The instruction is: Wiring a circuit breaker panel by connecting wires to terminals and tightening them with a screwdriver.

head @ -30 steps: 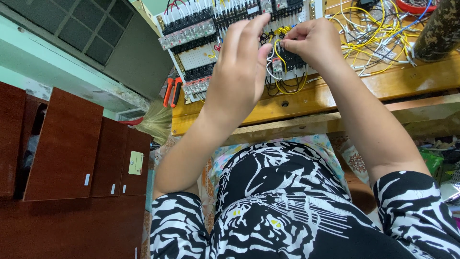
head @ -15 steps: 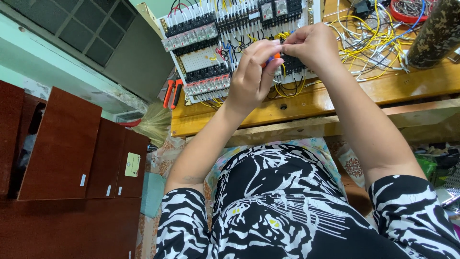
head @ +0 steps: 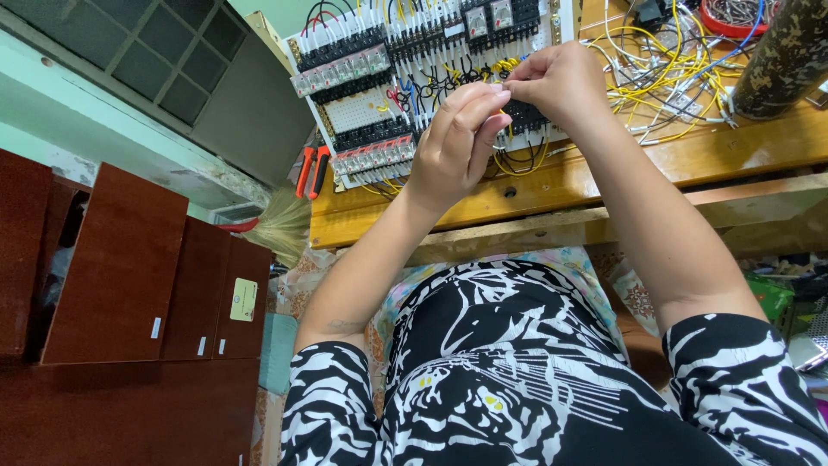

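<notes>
My left hand [head: 457, 138] and right hand [head: 556, 82] pinched a thin yellow wire [head: 509, 129] over the wiring panel [head: 362, 112] near the worktop's [head: 604, 173] front edge; light, floppy, best gripped near its tip.

Wiring panel [head: 405, 86] lies on bench [head: 690, 164]; pliers [head: 310, 171] left of it, loose wires [head: 664, 78] right (both hands [head: 509, 112] over panel).

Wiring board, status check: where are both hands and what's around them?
Left hand and right hand pinched together over the wiring board, on a yellow wire. Loose wires heaped right. Orange-handled pliers left of board, untouched.
</notes>
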